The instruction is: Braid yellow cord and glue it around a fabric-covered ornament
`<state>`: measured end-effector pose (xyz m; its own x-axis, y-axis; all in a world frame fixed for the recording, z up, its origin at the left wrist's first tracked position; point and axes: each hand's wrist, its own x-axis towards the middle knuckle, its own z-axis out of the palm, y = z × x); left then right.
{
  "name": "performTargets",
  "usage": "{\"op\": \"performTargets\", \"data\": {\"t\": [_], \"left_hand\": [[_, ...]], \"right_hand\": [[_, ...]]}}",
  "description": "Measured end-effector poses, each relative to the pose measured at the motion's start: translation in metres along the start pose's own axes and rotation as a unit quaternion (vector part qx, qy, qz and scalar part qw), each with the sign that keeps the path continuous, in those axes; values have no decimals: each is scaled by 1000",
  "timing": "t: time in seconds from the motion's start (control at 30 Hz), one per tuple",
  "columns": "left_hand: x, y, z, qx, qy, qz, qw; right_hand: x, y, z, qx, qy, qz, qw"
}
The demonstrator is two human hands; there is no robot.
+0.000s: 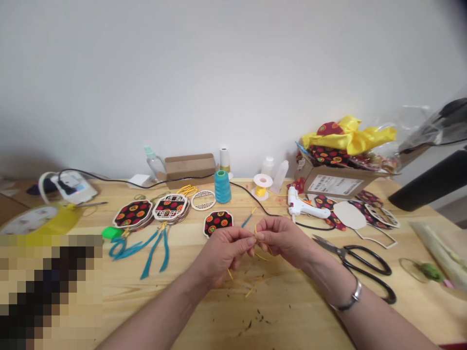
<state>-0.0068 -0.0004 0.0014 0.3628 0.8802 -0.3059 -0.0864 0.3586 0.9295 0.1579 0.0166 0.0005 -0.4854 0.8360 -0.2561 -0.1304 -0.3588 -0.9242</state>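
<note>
My left hand [230,250] and my right hand [280,239] meet over the middle of the table, thumbs and forefingers pinched close together. Both are closed on a thin yellow cord [261,256], whose loose ends hang below the fingers. The spot where the cord is pinched is partly hidden by the fingertips. Just behind my left hand lies a dark red flowered fabric panel [218,222] with a pale edge. A teal tassel [248,219] with a yellow tip lies behind the gap between my hands.
Black-handled scissors [359,260] lie right of my hands, a white glue gun [306,206] behind them. Finished flowered pieces with teal tassels [155,255] are at left. A teal thread cone [222,187], a yellow cord spool [261,187] and a fabric-filled cardboard box [332,187] stand along the back.
</note>
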Motion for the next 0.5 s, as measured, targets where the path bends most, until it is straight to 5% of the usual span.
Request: {"op": "performTargets", "data": {"t": [0.33, 0.5], "left_hand": [[1, -1, -1, 11, 35, 8, 999], [4, -2, -4, 31, 87, 50, 994]], "right_hand": [[-1, -1, 1, -46, 8, -20, 999], [-3, -10, 2, -269, 58, -76, 958]]}}
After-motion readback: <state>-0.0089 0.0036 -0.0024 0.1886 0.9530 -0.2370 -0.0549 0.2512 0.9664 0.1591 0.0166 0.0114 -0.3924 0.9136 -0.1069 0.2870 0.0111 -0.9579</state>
